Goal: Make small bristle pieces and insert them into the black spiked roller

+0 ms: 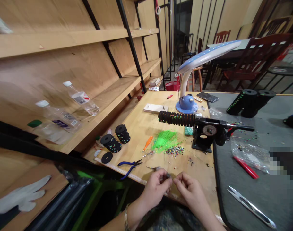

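My left hand (pixel 159 185) and my right hand (pixel 188 189) meet above the table's near edge, fingertips pinched close together. A small dark piece shows at the left fingertips, too tiny to name; what the right fingers pinch is hidden. Just beyond the hands lie a pile of multicoloured beads (pixel 175 150) and a bundle of bright green strands (pixel 165 139). Blue-handled pliers (pixel 130 165) rest open to the left. An orange-handled tool (pixel 148 143) lies beside the strands. Black foam spools (pixel 111 142) with coloured bits on them stand at the left.
A black crank device (pixel 205 131) carrying a ridged black roll stands right of centre, with a blue desk lamp (pixel 186 104) behind. On the grey mat (pixel 245 192) lie thread snips (pixel 252 207), a red tool (pixel 246 167) and plastic bags. Shelves with bottles (pixel 82 99) flank the left.
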`<act>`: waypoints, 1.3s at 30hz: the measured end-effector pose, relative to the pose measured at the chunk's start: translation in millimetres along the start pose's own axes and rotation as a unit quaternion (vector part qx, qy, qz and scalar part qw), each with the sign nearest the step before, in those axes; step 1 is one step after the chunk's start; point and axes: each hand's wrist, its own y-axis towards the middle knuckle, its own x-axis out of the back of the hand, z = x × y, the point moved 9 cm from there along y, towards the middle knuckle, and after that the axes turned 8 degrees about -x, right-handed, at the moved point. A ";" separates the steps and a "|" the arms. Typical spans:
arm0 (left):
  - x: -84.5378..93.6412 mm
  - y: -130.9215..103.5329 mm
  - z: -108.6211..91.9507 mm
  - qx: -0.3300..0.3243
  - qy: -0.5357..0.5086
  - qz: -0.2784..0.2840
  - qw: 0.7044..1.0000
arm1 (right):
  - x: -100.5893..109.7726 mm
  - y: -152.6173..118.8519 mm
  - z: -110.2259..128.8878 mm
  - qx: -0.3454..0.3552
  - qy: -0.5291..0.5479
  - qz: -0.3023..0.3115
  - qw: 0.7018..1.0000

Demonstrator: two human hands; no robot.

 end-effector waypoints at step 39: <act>0.9 -4.1 -14.0 -0.105 0.122 -0.018 0.987 | 2.9 7.5 -7.5 -0.030 0.124 -0.005 0.992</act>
